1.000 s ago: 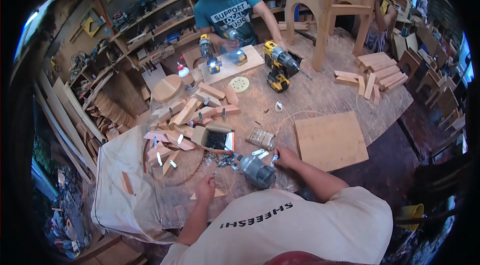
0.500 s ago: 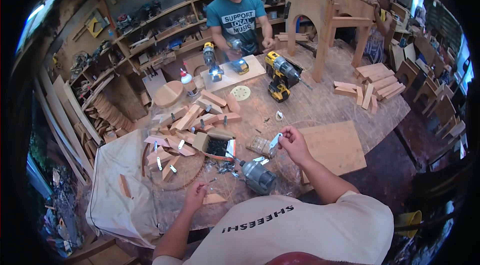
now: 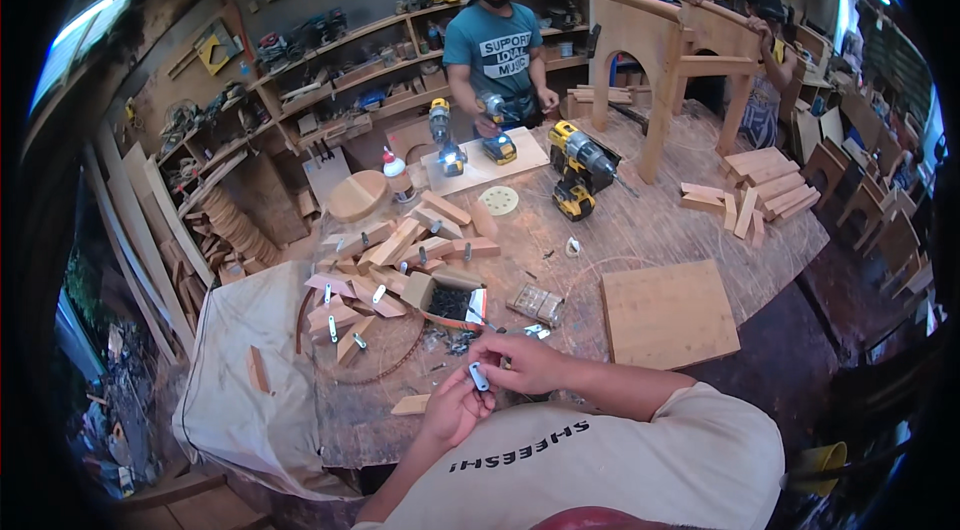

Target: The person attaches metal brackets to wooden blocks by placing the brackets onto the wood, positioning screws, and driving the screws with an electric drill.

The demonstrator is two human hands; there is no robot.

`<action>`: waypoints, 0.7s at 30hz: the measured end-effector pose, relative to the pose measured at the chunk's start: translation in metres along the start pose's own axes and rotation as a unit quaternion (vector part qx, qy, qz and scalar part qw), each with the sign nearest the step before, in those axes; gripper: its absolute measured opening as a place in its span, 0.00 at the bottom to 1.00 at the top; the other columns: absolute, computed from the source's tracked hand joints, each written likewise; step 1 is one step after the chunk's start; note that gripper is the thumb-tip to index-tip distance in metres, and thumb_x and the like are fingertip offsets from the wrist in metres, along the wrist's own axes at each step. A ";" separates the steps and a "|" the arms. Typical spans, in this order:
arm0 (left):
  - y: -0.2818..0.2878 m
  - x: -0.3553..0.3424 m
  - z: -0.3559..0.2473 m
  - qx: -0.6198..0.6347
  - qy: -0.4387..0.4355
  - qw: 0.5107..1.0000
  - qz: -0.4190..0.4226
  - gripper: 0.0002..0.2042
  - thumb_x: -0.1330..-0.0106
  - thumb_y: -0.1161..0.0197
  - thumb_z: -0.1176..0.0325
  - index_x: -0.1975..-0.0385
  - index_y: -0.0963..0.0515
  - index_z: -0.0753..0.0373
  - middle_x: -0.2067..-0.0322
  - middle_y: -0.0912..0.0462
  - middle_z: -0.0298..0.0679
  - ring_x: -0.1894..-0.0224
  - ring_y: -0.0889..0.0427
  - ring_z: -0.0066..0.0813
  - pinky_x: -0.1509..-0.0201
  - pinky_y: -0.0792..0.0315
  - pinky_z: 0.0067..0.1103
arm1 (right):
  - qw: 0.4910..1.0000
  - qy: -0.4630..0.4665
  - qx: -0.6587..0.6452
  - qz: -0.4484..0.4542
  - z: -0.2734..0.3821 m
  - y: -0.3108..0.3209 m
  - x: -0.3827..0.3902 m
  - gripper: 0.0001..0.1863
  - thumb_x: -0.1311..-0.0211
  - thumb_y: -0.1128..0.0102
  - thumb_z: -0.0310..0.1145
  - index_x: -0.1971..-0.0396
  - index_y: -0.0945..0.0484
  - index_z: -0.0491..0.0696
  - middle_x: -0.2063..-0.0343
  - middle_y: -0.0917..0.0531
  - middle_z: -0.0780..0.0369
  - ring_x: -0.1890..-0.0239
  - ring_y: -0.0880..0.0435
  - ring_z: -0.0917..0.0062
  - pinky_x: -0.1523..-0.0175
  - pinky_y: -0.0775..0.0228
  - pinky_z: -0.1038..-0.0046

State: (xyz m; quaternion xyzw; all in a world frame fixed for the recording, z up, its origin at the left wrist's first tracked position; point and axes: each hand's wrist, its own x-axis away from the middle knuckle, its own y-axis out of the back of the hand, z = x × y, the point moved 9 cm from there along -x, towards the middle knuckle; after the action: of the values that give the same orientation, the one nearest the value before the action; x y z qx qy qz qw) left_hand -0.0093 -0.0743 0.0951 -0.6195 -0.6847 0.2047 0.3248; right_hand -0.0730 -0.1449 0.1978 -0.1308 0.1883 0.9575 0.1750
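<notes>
Where left hand [image 3: 455, 413] and right hand [image 3: 527, 364] meet, one bracket [image 3: 479, 378] is held

While both hands stand together over the near side of the table [image 3: 640, 230], the bracket sits at the fingertips between them. The left hand is closed on it by thumb and fingers, a light pinch that suits so small a part and leaves most of its face uncovered. The right hand is curled at the bracket's far end, fingers bent; whether it also grips cannot be told.

Just beyond the hands, an open box [image 3: 430, 288] holds dark screws [image 3: 448, 304]; its mouth faces up, presumably so that fingers can dip in. Loose screws [image 3: 460, 342] lie between box and hands. Beyond the right hand, spare brackets [image 3: 539, 332] lie near a packet [image 3: 537, 304], likely for short reach.

Ahead and left of the hands, blocks [image 3: 397, 243] are heaped, several bearing further brackets [image 3: 378, 294], which suggests one kind gathered together. An offcut [image 3: 409, 405] lies just left of the left hand. To the right of the right hand, a board [image 3: 670, 313] lies flat, apart from the small parts. Farther ahead, a drill [image 3: 583, 160] appears to stand on its battery, which would keep its bit off the wood.
</notes>
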 end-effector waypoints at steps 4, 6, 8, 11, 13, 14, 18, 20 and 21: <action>0.004 -0.002 0.003 0.015 -0.010 1.000 0.003 0.14 0.28 0.55 0.61 0.52 0.32 0.64 0.66 0.24 0.40 0.71 0.24 0.26 0.71 0.32 0.18 | 0.998 -0.035 -0.037 0.029 -0.006 -0.004 -0.003 0.07 0.37 0.49 0.27 0.60 0.29 0.44 0.72 0.21 0.63 0.70 0.21 0.82 0.64 0.28 0.78; 0.000 -0.003 -0.001 0.004 -0.024 1.000 -0.007 0.13 0.27 0.55 0.61 0.54 0.32 0.63 0.67 0.24 0.40 0.71 0.25 0.24 0.72 0.32 0.17 | 0.997 -0.047 -0.060 0.025 -0.006 -0.003 -0.003 0.07 0.36 0.48 0.27 0.59 0.29 0.44 0.72 0.22 0.63 0.70 0.22 0.82 0.64 0.28 0.77; 0.000 -0.002 0.000 -0.003 -0.026 1.000 -0.013 0.13 0.27 0.55 0.60 0.54 0.32 0.62 0.67 0.24 0.39 0.72 0.26 0.23 0.73 0.33 0.16 | 0.995 -0.057 -0.084 0.023 -0.009 -0.005 -0.003 0.07 0.36 0.47 0.27 0.59 0.28 0.44 0.73 0.22 0.63 0.70 0.22 0.82 0.64 0.28 0.77; 0.004 -0.002 0.003 -0.012 -0.035 0.999 -0.016 0.12 0.28 0.54 0.59 0.56 0.31 0.61 0.68 0.23 0.39 0.74 0.27 0.21 0.74 0.34 0.14 | 0.998 -0.031 -0.050 0.002 -0.008 -0.001 -0.004 0.08 0.37 0.46 0.27 0.59 0.28 0.44 0.73 0.21 0.64 0.70 0.22 0.83 0.65 0.29 0.77; 0.007 -0.002 0.005 -0.014 -0.043 0.999 -0.016 0.12 0.28 0.53 0.59 0.57 0.30 0.61 0.68 0.23 0.39 0.75 0.27 0.20 0.75 0.34 0.13 | 0.999 -0.030 -0.034 0.002 -0.007 -0.002 -0.004 0.08 0.37 0.45 0.27 0.59 0.27 0.44 0.73 0.21 0.63 0.70 0.22 0.81 0.64 0.29 0.76; 0.009 -0.001 0.005 -0.006 -0.046 0.999 -0.015 0.12 0.28 0.52 0.60 0.58 0.30 0.62 0.69 0.23 0.38 0.76 0.27 0.19 0.76 0.34 0.13 | 0.999 -0.031 -0.035 0.003 -0.008 -0.002 -0.004 0.08 0.37 0.45 0.27 0.59 0.27 0.44 0.73 0.21 0.63 0.70 0.22 0.81 0.64 0.29 0.76; 0.007 0.004 0.003 -0.042 -0.056 0.998 -0.008 0.10 0.29 0.50 0.62 0.60 0.29 0.62 0.71 0.22 0.37 0.77 0.27 0.18 0.76 0.33 0.12 | 0.999 -0.017 0.026 -0.011 -0.007 0.001 -0.003 0.07 0.40 0.41 0.28 0.63 0.24 0.44 0.69 0.20 0.62 0.67 0.21 0.79 0.62 0.29 0.76; 0.007 0.004 0.003 -0.069 -0.048 0.996 -0.022 0.09 0.29 0.50 0.63 0.60 0.29 0.62 0.71 0.22 0.37 0.77 0.27 0.17 0.75 0.32 0.12 | 0.999 -0.014 0.039 -0.011 -0.006 0.000 -0.003 0.06 0.41 0.41 0.28 0.64 0.23 0.44 0.69 0.20 0.62 0.67 0.21 0.77 0.62 0.29 0.76; 0.007 0.004 0.005 -0.096 -0.041 0.994 -0.035 0.08 0.29 0.50 0.63 0.60 0.29 0.61 0.71 0.22 0.37 0.76 0.26 0.16 0.75 0.32 0.12 | 0.998 0.001 0.067 -0.005 -0.003 -0.003 -0.002 0.07 0.42 0.40 0.28 0.64 0.23 0.44 0.69 0.20 0.61 0.67 0.21 0.76 0.61 0.29 0.76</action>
State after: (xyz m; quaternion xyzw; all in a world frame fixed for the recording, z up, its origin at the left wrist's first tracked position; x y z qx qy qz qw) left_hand -0.0074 -0.0687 0.0875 -0.6143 -0.7354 0.1517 0.2426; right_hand -0.0693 -0.1445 0.1952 -0.1208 0.2519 0.9416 0.1880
